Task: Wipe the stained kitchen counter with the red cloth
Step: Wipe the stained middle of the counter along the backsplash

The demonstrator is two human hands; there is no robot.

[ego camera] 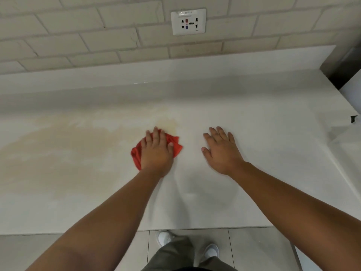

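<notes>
Surrounding things: a white wall socket [188, 21] is set in the pale brick-tiled wall [78, 36] behind the desk [263, 192]; a dark metallic thing [343, 65] is cut off at the far right corner, and what it is cannot be told.
Right edge: a small dark object [353, 118] is seen on the desk, too small to be named.
Below the desk: grey floor tiles [248, 245], two white shoes [165, 236] and grey-green trousers [172, 253] are seen.
Stain: a wide yellowish stain [58, 145] is spread over the left half of the desk.
Red cloth [136, 153]: it is crumpled on the desk near the middle, at the right end of the stain.
In the way: most of the cloth is hidden by the left grip [156, 151]; only its left edge and right corner are shown.
Left grip: it is laid palm down on the cloth, fingers straight and pointed to the wall; it is released and pressing, not clenched.
Right grip [222, 153]: it is laid flat on the bare desk beside the cloth, apart from it; the fingers are straight and a little spread, released, with nothing held.
Arms: both bare forearms are stretched forward from the lower corners.
</notes>
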